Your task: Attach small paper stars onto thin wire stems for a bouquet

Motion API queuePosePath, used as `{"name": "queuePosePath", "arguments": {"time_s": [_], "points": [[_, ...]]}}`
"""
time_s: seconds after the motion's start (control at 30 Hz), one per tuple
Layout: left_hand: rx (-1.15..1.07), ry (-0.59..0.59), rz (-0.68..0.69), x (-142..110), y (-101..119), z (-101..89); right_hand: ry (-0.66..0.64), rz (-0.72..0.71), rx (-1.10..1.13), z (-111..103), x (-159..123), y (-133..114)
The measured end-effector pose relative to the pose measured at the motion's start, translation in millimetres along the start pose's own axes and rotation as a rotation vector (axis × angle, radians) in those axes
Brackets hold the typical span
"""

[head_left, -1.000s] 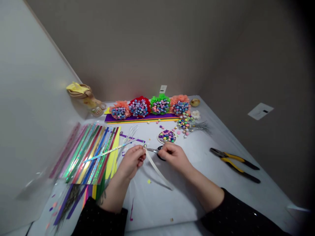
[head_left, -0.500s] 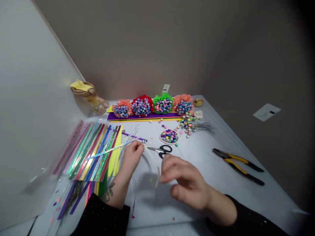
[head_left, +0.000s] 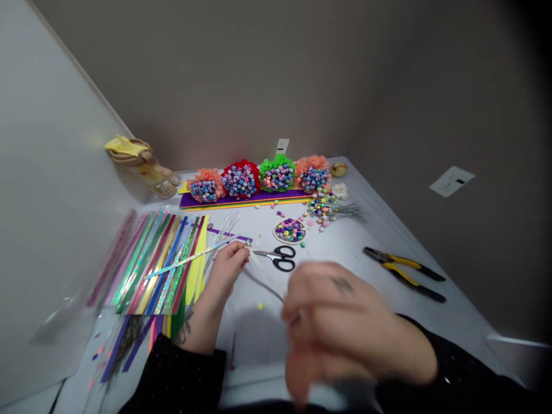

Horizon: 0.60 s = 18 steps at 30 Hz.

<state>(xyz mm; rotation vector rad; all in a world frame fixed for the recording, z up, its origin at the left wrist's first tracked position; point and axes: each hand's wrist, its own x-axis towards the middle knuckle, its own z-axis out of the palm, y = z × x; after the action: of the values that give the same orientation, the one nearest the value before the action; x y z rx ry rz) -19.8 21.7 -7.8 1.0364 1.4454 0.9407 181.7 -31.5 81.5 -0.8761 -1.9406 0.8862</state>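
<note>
My left hand (head_left: 227, 267) rests on the white table, its fingers pinched on the end of a pale paper strip (head_left: 264, 286) that runs back toward me. My right hand (head_left: 345, 330) is raised close to the camera and smeared by motion; its fingers look curled near the strip's other end, but I cannot make out a grip. Black-handled scissors (head_left: 278, 257) lie on the table just beyond the left hand's fingertips. A holographic silver strip (head_left: 185, 262) lies across the fan of strips next to the left hand.
A fan of coloured paper strips (head_left: 159, 264) lies at left. A small dish of paper stars (head_left: 290, 230), loose stars and wire stems (head_left: 340, 213) sit behind the scissors. Four star-filled paper bouquets (head_left: 259, 178) line the back. Yellow-handled pliers (head_left: 403, 273) lie at right.
My right hand left the scissors and drew back toward me along the pale strip, rising close to the camera. The left hand kept its pinch in place.
</note>
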Motion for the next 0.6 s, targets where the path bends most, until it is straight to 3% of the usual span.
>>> {"name": "queuePosePath", "arguments": {"time_s": [0.07, 0.17, 0.23, 0.37, 0.5, 0.53, 0.6], "points": [[-0.131, -0.086, -0.072, -3.4, 4.5, 0.9, -0.118, -0.141, -0.098, 6.2, 18.3, 33.5], [-0.216, -0.163, -0.118, -7.2, 8.1, 3.4, -0.155, -0.186, -0.304, 24.2, 28.8, 78.5], [-0.234, -0.167, -0.126, -7.6, 7.4, 4.9, -0.188, -0.22, -0.334, 36.0, 26.2, 92.3], [-0.191, -0.069, -0.063, -1.9, 2.3, 2.6, -0.191, -0.32, -0.294, 45.6, 19.0, 79.5], [0.146, 0.19, 0.148, 5.8, -1.0, -5.4, -0.205, -0.396, -0.08, 45.7, 17.7, 61.1], [0.246, 0.242, 0.197, 6.6, -1.3, -6.8, -0.215, -0.352, 0.025, 46.9, 17.1, 60.9], [0.403, 0.284, 0.258, 6.3, -2.0, -7.7, -0.204, -0.107, 0.273, 51.8, 15.3, 66.0]]}}
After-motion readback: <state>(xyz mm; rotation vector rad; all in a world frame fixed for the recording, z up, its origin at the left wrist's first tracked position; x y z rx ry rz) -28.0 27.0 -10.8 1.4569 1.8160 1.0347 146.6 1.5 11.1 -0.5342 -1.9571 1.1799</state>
